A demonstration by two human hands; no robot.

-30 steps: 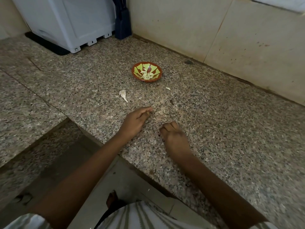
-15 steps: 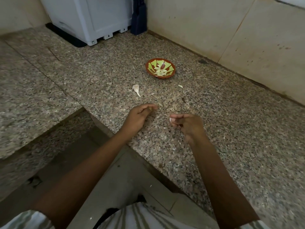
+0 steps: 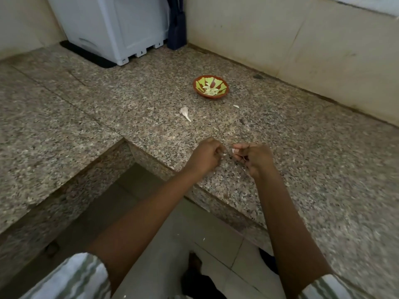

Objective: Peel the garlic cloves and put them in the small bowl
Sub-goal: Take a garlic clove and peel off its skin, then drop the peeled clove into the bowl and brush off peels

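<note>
Head view: how are the two hands posed?

Both forearms reach in from below and meet over the front edge of the granite counter (image 3: 302, 169). The left hand (image 3: 206, 157) and the right hand (image 3: 254, 157) face each other, nearly touching, fingers curled.

Gripping what?

The right thumb and forefinger pinch a small garlic clove (image 3: 233, 150). The left fingertips pinch a white scrap (image 3: 224, 154).

Which way does that clove point?

Too small to tell.

And the loose clove (image 3: 185, 113)?

It lies on the counter between the hands and the small bowl (image 3: 210, 94), its long axis slanting from far-left to near-right, thin tip toward the hands.

The bowl?

It sits upright farther back, near the wall, with pale pieces inside. A white fleck (image 3: 236, 106) lies beside it.
</note>
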